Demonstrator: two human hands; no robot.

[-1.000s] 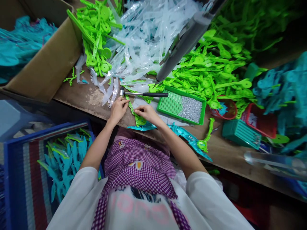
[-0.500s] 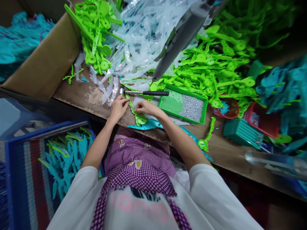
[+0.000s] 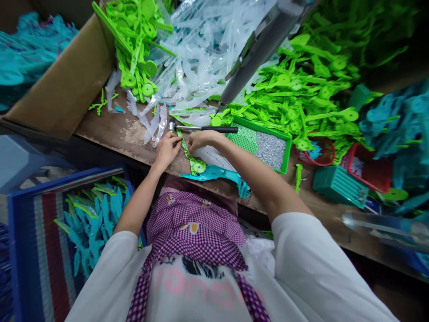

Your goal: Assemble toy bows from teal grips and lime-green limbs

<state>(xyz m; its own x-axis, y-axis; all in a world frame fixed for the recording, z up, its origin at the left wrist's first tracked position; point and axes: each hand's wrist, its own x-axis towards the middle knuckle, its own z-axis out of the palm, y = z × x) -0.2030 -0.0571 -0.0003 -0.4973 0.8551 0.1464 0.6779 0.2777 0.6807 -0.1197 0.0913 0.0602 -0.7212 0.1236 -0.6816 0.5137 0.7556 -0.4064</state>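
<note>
My left hand [image 3: 166,150] rests at the upper end of a green plastic piece [image 3: 197,166], its fingertips closed on that end. On the other side of the piece, my right hand [image 3: 198,141] has its fingers curled together; what they pinch is too small to make out. A hammer [image 3: 208,129] with a black handle lies just beyond both hands. Nearest my body, a teal plastic piece [image 3: 214,172] lies along the table edge, touching the round end of the green one. A translucent piece [image 3: 217,157] is partly under my right forearm.
A green tray [image 3: 286,156] of small metal parts stands to the right. Behind are heaps of translucent pieces [image 3: 201,58] and green pieces [image 3: 288,98]. A grey tool [image 3: 258,53] hangs above. A cardboard box [image 3: 63,80] and a blue crate [image 3: 20,246] are at left.
My right hand has shifted slightly up and left, and its elbow has swung outward over the table. My left hand stays almost in place.
</note>
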